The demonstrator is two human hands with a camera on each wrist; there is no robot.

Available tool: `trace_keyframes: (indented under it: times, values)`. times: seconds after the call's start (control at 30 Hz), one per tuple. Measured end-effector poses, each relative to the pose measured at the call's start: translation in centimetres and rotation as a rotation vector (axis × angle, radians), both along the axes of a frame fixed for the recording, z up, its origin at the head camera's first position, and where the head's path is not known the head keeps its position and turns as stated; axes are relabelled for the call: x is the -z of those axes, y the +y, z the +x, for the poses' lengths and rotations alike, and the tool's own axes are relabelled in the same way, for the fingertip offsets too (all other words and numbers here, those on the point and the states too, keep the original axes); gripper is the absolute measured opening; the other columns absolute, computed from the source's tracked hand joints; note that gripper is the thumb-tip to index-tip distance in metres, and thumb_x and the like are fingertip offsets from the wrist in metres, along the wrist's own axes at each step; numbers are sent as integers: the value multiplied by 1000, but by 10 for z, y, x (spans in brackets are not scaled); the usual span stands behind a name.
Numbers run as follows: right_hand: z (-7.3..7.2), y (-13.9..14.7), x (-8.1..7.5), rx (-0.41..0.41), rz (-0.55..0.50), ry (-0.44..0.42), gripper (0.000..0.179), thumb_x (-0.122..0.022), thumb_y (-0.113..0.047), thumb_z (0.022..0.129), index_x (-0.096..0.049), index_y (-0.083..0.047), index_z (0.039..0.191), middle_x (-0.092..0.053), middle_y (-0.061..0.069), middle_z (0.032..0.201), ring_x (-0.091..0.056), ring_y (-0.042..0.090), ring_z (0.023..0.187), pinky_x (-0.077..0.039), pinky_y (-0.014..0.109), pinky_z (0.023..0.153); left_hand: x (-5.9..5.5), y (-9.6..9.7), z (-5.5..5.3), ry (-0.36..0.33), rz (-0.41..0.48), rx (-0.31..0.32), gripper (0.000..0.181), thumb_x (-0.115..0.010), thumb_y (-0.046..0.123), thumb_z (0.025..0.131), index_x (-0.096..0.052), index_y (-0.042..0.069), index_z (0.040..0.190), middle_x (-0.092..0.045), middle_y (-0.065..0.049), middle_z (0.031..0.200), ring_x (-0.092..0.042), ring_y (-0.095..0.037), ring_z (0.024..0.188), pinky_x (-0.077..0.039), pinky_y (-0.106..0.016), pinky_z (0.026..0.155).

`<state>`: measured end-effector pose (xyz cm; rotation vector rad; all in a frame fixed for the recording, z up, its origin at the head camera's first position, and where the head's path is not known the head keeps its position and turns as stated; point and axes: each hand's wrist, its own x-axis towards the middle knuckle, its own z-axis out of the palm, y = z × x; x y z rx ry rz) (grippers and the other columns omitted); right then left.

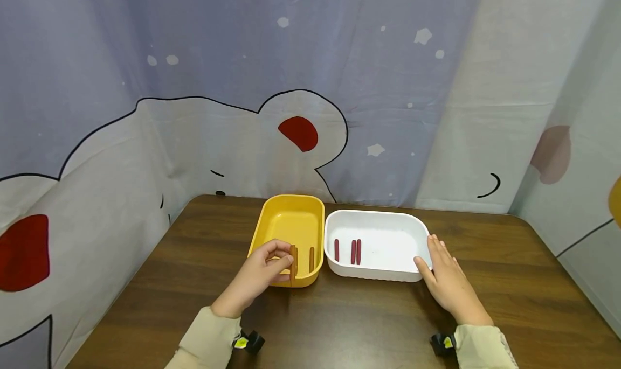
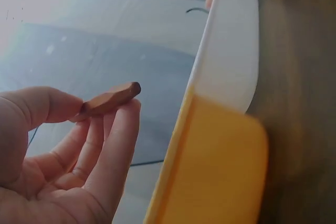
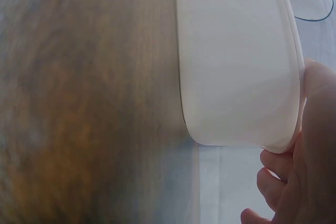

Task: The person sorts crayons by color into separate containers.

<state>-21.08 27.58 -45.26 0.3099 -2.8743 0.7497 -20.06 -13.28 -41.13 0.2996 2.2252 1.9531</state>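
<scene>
My left hand (image 1: 264, 272) pinches a brown stick (image 2: 110, 99) upright between thumb and fingers over the near edge of a yellow tray (image 1: 286, 200). The stick is short, with flat facets and a darker end. Inside the yellow tray another brown stick (image 1: 312, 259) lies lengthwise, and one more shows partly behind the held one. My right hand (image 1: 448, 280) rests at the near right corner of a white tray (image 1: 388, 275), fingers straight along its right end, thumb at the front rim. Several dark red sticks (image 1: 337, 250) lie in the white tray's left part.
Both trays stand side by side on a dark wooden table (image 1: 354, 326), toward its far edge. Behind and beside the table hangs a curtain (image 1: 233, 143) printed with white cartoon shapes.
</scene>
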Motion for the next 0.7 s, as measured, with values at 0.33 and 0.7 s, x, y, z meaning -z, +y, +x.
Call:
trace_keyframes:
  times: [0.33,0.7]
  values:
    - [0,-1,0,7,8,-14,76,-40,-44,110,-14,7,159,-13,29,165,-11,49,151,-15,72,114,1,-6,-31,23,-131,-172,26,-63,8,98,-63,-5,121,-63,-15,102,-67,-19,85,-62,-38,78]
    - [0,0,1,8,11,-9,76,-40,-44,110,-14,8,159,-13,29,164,-12,50,151,-16,72,114,12,-4,-52,144,-511,-231,23,-63,10,94,-68,-2,112,-69,-9,94,-65,-18,80,-58,-32,71]
